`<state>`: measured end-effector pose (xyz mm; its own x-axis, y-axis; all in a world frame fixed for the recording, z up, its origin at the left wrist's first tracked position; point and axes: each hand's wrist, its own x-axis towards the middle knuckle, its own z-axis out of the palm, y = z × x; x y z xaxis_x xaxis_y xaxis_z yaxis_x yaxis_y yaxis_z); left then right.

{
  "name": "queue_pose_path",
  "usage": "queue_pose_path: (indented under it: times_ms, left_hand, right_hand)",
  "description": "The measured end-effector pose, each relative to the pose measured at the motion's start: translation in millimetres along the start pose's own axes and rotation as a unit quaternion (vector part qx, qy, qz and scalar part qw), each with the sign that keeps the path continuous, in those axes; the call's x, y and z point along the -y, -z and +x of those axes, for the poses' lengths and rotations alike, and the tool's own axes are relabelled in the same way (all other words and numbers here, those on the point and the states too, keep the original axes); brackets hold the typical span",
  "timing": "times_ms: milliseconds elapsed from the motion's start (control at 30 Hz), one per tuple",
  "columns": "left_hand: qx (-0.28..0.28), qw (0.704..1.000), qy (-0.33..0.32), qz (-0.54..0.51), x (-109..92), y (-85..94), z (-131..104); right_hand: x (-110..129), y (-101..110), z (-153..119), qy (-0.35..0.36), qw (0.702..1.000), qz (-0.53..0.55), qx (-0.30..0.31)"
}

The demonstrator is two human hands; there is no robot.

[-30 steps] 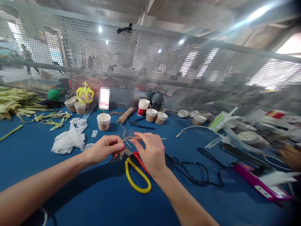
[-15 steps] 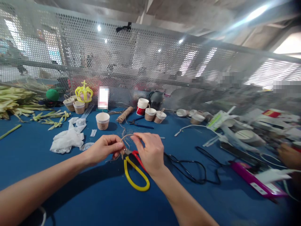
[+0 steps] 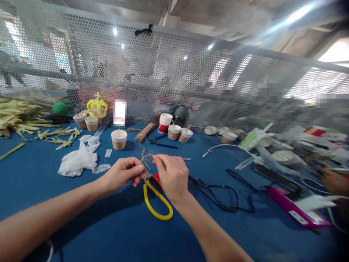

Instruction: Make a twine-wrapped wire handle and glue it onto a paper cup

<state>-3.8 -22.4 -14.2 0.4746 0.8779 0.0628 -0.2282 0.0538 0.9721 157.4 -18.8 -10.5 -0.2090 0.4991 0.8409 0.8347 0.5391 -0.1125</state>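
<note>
A thin brown twine (image 3: pixel 147 157) arcs between my two hands above the blue table. My left hand (image 3: pixel 125 171) pinches one part of it between thumb and fingers. My right hand (image 3: pixel 173 175) is closed on the other part, its fingertips pointing left. Beneath my hands lies a pair of scissors (image 3: pixel 158 217) with one yellow and one red handle; my right hand hides much of the red one. A roll of twine (image 3: pixel 145 132) lies farther back, a strand running from it toward my hands. A paper cup (image 3: pixel 119 140) stands behind my left hand.
Blue-handled pliers (image 3: pixel 166 146) lie behind my hands, near small wrapped cups (image 3: pixel 173 132). White cloth (image 3: pixel 79 162) is at left. A black cord (image 3: pixel 218 198) and a purple power strip (image 3: pixel 297 209) lie at right, near another person's hand (image 3: pixel 331 180). A perforated metal screen (image 3: pixel 152 80) borders the back.
My right hand has shifted very slightly left, and the fingers of my left hand have moved a little on the twine. The scissors stay almost where they were.
</note>
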Motion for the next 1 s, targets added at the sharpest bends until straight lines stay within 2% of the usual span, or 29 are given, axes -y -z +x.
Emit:
queue_pose_path:
  times_ms: [333, 500, 667, 833, 1000]
  left_hand:
    - [-0.034, 0.999, -0.020, -0.001, -6.2, 5.3, 1.3]
    - [-0.001, 0.999, 0.018, -0.039, -3.2, 0.1, -1.4]
    - [0.047, 0.995, 0.049, -0.076, -7.9, 6.1, -0.5]
    - [0.068, 0.985, 0.075, -0.138, -14.8, 12.7, 1.3]
    - [0.074, 0.984, 0.071, -0.147, -15.9, 11.6, -1.7]
  right_hand:
    - [2.0, -1.0, -0.2, -0.007, 1.000, 0.009, 0.012]
    - [1.7, 0.1, -0.9, -0.022, 0.999, 0.001, 0.023]
    - [1.0, -1.3, -1.6, -0.018, 0.999, 0.023, 0.030]
    - [1.8, -1.6, -1.7, -0.014, 0.998, 0.055, 0.026]
    - [4.4, 0.3, -1.1, -0.013, 0.996, 0.086, 0.020]
